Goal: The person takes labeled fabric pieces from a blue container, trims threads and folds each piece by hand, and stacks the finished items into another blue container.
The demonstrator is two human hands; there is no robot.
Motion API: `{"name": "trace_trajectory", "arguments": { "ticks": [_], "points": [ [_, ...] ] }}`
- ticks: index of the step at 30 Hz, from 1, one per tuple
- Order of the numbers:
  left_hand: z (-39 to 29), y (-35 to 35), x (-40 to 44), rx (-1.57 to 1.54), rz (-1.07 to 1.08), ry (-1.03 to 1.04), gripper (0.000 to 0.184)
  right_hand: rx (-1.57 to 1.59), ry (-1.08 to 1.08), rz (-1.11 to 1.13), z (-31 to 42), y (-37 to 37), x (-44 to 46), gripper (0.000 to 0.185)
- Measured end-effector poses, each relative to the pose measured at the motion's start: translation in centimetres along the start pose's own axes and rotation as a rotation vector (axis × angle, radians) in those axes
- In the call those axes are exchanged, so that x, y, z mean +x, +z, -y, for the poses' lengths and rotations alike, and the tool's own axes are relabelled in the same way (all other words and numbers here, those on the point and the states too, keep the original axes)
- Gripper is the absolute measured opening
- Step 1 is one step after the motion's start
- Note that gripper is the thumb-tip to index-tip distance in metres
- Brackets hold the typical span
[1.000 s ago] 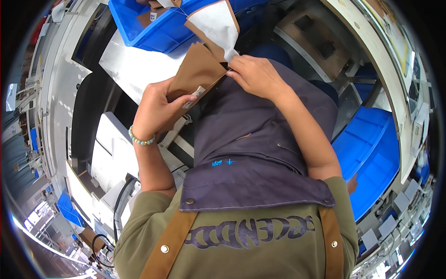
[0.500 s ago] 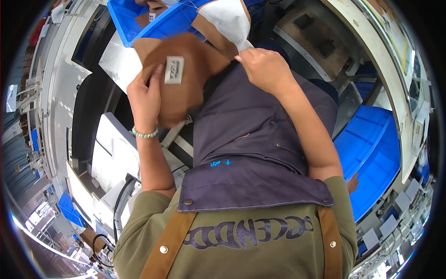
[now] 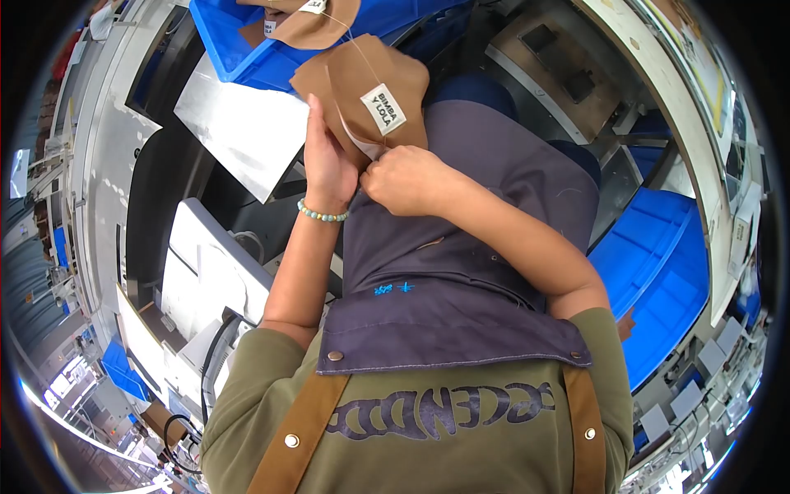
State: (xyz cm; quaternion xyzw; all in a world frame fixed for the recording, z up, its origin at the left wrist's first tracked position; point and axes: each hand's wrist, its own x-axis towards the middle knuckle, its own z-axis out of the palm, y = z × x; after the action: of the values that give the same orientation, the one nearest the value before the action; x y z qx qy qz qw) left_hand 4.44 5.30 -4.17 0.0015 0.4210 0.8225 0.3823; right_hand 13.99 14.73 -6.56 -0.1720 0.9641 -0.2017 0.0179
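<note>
Nearest to me is the dark apron (image 3: 444, 272) over the lap, and just beyond it the two hands are close together at the lower edge of the brown piece (image 3: 354, 74). My right hand (image 3: 403, 181) has its curled fingers pinched on that edge; my left hand (image 3: 329, 169) lies along its left side, one digit stretched upward, and I can't tell whether it grips or merely supports.

What worries me is the layers slipping out of line, should the left hand only be steadying them while the right pulls. The thin thread (image 3: 351, 33) running towards the bin could also snag or tug the pieces askew if the slack ran out (from this far off, I'd misjudge it easily).

The piece itself is soft-looking, rounded and layered, with a pale strip inside the fold and a white label (image 3: 383, 109) reading "BIMBA Y LOLA", tilted. It is held up between the apron and the blue bin (image 3: 247, 62), where more labelled brown pieces (image 3: 317, 29) show farther off.
</note>
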Motion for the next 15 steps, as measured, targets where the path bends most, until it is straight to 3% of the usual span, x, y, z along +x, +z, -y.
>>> {"name": "trace_trajectory", "arguments": {
  "ticks": [3, 7, 9, 12, 15],
  "points": [
    [0.3, 0.8, -0.6, 0.158, 0.014, -0.044, 0.062, 0.023, 0.004, 0.098, 0.1, -0.6, 0.2, 0.011],
    [0.6, 0.1, 0.2, 0.654, 0.049, -0.065, 0.041, 0.081, 0.034, 0.127, 0.0, -0.3, 0.1, 0.014],
    [0.7, -0.8, 0.7, 0.522, -0.011, -0.11, 0.029, 0.114, 0.026, 0.165, -0.1, -0.6, 0.0, 0.016],
    [-0.1, -1.7, 1.0, 0.331, -0.105, -0.133, 0.027, 0.414, -0.015, -0.031, -0.2, -1.9, -1.4, 0.025],
    [-2.5, -3.7, 0.4, 0.645, -0.014, 0.039, 0.018, 0.718, -0.106, -0.597, -2.7, -1.1, -1.6, 0.033]
  ]
}}
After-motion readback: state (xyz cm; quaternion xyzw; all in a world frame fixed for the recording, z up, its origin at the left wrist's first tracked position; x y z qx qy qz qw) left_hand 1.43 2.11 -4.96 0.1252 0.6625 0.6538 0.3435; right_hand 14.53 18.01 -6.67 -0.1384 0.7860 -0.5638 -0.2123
